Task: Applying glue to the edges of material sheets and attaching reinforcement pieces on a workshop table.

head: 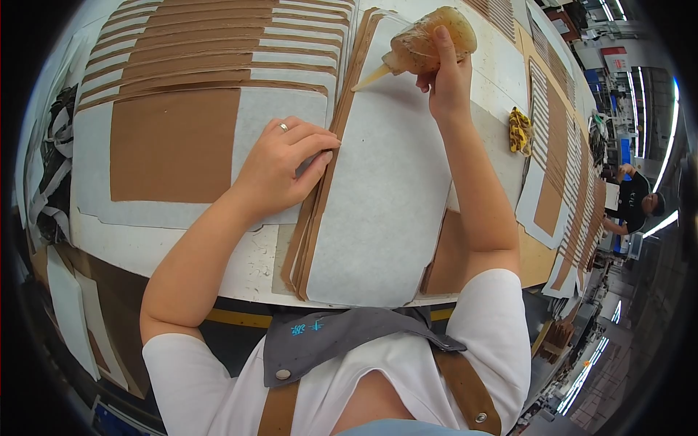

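Note:
A squeeze bottle (433,41) with a long yellowish nozzle is in my right hand (451,76), tipped so the nozzle points down and left. Its tip meets the brown edge of a stack of white-faced panels (381,180) in front of me. My left hand (297,158) pinches that same stack's left brown edge with thumb and fingers, a ring on one finger. Under and behind the left wrist lies a wide white sheet with a brown rectangular panel (174,147). How many layers my fingers hold cannot be made out.
Overlapping white and brown sheets (207,32) fan out at the upper left. More fanned sheets (567,174) lie along the right. A yellow patterned wrapper (521,132) rests on the white table (491,92). A person (635,199) is at the far right.

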### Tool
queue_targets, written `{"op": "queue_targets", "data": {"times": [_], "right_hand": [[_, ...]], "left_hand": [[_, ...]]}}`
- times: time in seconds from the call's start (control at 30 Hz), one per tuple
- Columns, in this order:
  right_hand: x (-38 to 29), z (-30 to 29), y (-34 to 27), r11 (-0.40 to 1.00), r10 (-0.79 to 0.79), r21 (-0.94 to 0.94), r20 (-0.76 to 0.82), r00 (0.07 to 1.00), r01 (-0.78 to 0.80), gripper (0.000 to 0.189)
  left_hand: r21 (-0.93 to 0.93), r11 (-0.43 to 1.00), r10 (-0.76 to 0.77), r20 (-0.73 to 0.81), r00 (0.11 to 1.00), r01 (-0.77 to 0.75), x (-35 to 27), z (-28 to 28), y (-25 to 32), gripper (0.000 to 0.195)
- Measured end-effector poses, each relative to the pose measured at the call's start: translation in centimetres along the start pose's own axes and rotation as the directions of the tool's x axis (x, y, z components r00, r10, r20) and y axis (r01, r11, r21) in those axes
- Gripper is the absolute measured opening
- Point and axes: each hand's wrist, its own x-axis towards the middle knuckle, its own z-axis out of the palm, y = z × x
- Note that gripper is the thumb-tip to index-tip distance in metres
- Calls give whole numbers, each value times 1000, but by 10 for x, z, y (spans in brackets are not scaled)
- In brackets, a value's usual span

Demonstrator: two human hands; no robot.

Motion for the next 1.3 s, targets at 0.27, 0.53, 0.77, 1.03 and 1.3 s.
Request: {"op": "queue_targets", "data": {"times": [0.27,0.53,0.77,1.03,1.3], "right_hand": [[-33,7,2,997,68,49,-64,996,-65,47],[-70,13,-1,990,140,33,-68,988,-138,49],[-104,16,-4,981,193,47,-60,979,-191,50],[-139,21,-10,977,211,31,-19,977,-210,49],[-167,25,-15,970,240,31,25,970,-241,49]], "left_hand": [[4,1000,-7,-31,999,7,1,-1,0,14],[-9,1000,-8,-67,998,7,1,2,-2,13],[-11,1000,12,-118,993,-13,0,4,-4,9],[-2,1000,-18,-79,997,18,0,4,-6,13],[15,1000,-12,-81,997,13,0,5,-7,12]]}}
